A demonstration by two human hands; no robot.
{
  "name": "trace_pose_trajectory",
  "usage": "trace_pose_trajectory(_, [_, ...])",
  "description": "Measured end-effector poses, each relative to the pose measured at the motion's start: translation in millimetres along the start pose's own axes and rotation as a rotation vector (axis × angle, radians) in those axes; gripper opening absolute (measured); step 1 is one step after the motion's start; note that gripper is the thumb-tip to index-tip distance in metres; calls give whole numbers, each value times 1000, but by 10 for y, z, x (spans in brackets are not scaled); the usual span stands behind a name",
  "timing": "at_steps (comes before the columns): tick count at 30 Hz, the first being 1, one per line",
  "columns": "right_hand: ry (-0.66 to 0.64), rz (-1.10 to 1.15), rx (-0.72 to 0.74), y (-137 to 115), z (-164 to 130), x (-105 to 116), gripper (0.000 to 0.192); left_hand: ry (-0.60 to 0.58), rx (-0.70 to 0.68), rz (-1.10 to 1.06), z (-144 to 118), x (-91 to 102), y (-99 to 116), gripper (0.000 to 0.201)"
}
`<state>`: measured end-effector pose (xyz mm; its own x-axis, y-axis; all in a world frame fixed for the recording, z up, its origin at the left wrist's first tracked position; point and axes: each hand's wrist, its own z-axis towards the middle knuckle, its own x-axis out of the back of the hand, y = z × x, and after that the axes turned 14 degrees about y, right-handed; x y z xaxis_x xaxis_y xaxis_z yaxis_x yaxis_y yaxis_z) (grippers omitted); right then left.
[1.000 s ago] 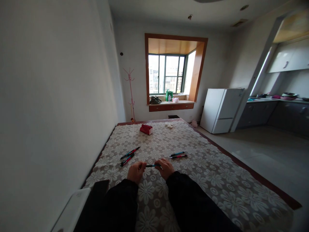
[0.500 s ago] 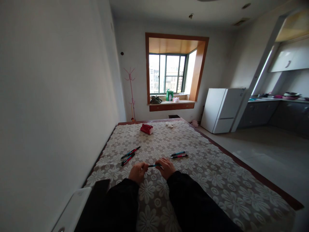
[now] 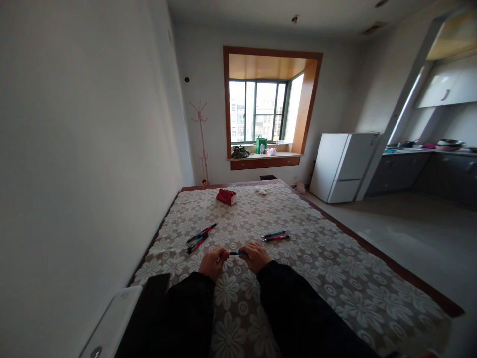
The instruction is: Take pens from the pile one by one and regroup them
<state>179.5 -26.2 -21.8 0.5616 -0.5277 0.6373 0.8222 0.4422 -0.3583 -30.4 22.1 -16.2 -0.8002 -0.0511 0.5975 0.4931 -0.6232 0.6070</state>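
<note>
Both our hands are low over the table (image 3: pixel 335 278), holding one blue pen (image 3: pixel 235 253) between them, just above the flowered lace cloth (image 3: pixel 298 258). Left hand (image 3: pixel 213 261) has its fingers closed on the pen's left end; right hand (image 3: pixel 255 256) is pinched shut on the right end. Only a short stretch of barrel shows in the gap.

Change over the last second: very little. The grip is the same on both ends and the pen sits level as before. The exposed bit of barrel looks slightly shorter than a second ago, so the hands may have closed in a touch, but it's too small to call. The view has also tipped a little, so the whole scene sits slightly differently in frame; that is head motion, not table motion. Our read: the pen work is ongoing, not finished and not released.

Nothing else has moved. A pair of pens (image 3: pixel 200 236) lies to the left, near the left hand but apart from it. Another pair (image 3: pixel 275 236) lies ahead-right, near the right hand, also not touched. A red pack (image 3: pixel 226 197) sits further up the table, well apart, with a small white item (image 3: pixel 261 190) beyond it.
</note>
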Motion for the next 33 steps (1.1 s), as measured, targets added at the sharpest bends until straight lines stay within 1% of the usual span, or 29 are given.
trace_pose_trajectory(3, [-47, -22, 0, -3, -1, -15, 14, 20, -35, 8, 4, -4, -11, 32])
trace_pose_trajectory(5, [-64, -8, -41, -7, -3, -24, 16, 27, -44, 10, 2, -10, -18, 30])
trace_pose_trajectory(8, [-74, 54, -161, 3, -12, -38, 14, 36, -44, 10, 2, -16, -34, 25])
trace_pose_trajectory(10, [-37, 132, -243, 32, -13, -53, 15, 58, -10, 6, 9, -17, -54, 20])
trace_pose_trajectory(11, [3, 183, -280, 54, -10, -62, 17, 84, 18, 3, 14, -17, -68, 19])
trace_pose_trajectory(13, [115, 314, -369, 109, 7, -82, 23, 161, 75, -6, 23, -17, -98, 18])
trace_pose_trajectory(15, [208, 508, -506, 166, 34, -99, 33, 236, 105, -13, 27, -18, -120, 20])
trace_pose_trajectory(18, [260, 877, -749, 218, 75, -99, 45, 286, 90, -19, 21, -15, -115, 21])
trace_pose_trajectory(21, [225, 1158, -912, 217, 82, -61, 44, 290, 74, -35, 12, 2, -77, 20])
trace_pose_trajectory(23, [142, 1292, -965, 206, 64, -27, 40, 277, 88, -68, 11, 18, -55, 19])
trace_pose_trajectory(25, [64, 1376, -986, 203, 41, -4, 37, 250, 111, -109, 13, 28, -44, 18])
trace_pose_trajectory(27, [32, 1374, -986, 209, 27, -7, 36, 213, 124, -122, 18, 26, -41, 17])
trace_pose_trajectory(28, [32, 1324, -980, 214, 27, -19, 36, 197, 126, -112, 20, 20, -40, 17])
trace_pose_trajectory(30, [62, 1136, -926, 230, 42, -53, 37, 179, 117, -72, 22, 4, -38, 17])
trace_pose_trajectory(33, [136, 829, -746, 315, 79, -66, 37, 156, 57, -21, 23, -3, -32, 17])
